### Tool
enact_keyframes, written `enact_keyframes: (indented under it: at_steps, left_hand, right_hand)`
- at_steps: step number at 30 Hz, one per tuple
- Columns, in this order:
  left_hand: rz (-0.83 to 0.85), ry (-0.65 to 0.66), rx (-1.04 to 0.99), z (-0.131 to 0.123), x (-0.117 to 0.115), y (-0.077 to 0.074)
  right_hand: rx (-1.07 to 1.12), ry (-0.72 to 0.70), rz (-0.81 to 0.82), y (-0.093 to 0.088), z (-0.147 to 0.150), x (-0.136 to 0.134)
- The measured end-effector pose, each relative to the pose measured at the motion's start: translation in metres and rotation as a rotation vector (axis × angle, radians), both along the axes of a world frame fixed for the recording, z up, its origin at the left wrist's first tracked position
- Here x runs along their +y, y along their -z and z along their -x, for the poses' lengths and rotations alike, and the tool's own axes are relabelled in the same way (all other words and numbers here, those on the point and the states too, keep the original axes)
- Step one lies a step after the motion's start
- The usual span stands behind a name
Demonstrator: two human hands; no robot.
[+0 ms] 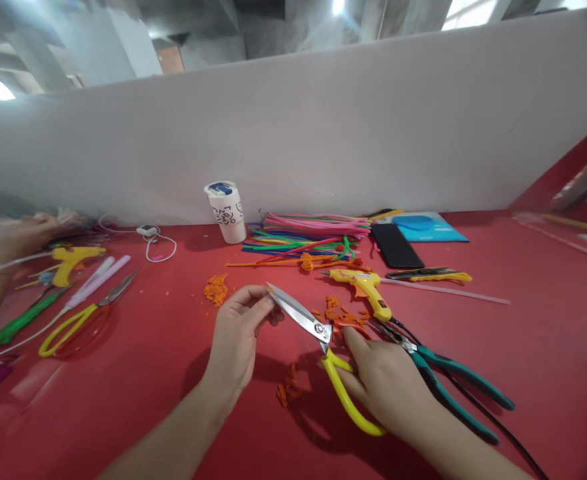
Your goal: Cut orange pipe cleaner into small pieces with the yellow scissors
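My right hand [390,380] is closed around the handles of a pair of scissors [300,316], one handle yellow and one red. Their silver blades point up and left, close together. At the tips, my left hand [240,327] pinches thumb against forefinger, with a tiny bit of orange showing there, apparently a pipe cleaner piece. Most of what it grips is hidden. Short orange cut pieces [288,390] lie on the red table below the blades. More orange pieces [340,311] are scattered behind the scissors, and a heap of finer orange bits [216,290] sits beyond my left hand.
Bundled coloured pipe cleaners [318,227], a white tumbler [228,217] and a black phone [397,245] stand or lie toward the partition. A yellow glue gun [366,287] and green-handled pliers [466,377] lie right. Another person's hand [36,233] and other scissors [76,327] are left.
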State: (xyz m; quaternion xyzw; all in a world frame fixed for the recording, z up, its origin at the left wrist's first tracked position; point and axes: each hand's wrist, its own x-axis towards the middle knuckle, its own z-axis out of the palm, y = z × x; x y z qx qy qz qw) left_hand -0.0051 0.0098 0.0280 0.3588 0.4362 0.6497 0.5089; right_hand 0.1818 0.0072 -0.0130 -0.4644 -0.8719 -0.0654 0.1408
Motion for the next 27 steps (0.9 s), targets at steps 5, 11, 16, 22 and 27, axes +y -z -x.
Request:
enact_keyframes:
  at_steps: [5,11,16,22,27]
  left_hand:
    - [-0.001,0.002,-0.008,0.0004,0.0000,0.0001]
    - [-0.011,0.004,-0.015,0.0007,-0.0002,-0.0008]
    - [-0.013,0.005,-0.017,0.0009,0.0008,-0.0004]
    - [-0.017,-0.004,-0.016,0.0007,0.0019,0.0008]
    - [0.017,0.058,-0.010,-0.0006,0.0019,0.0013]
  right_hand:
    - [0.002,0.007,0.023,0.0014,-0.0003,0.0006]
    - [0.008,0.003,-0.005,0.0052,-0.0017,0.0006]
    - [0.009,-0.002,-0.038,0.0047,-0.0015,-0.0003]
    - [0.027,0.019,-0.025,0.0056,-0.0032,-0.0005]
    - [0.312,0.069,0.269,0.0010,0.0017,-0.0004]
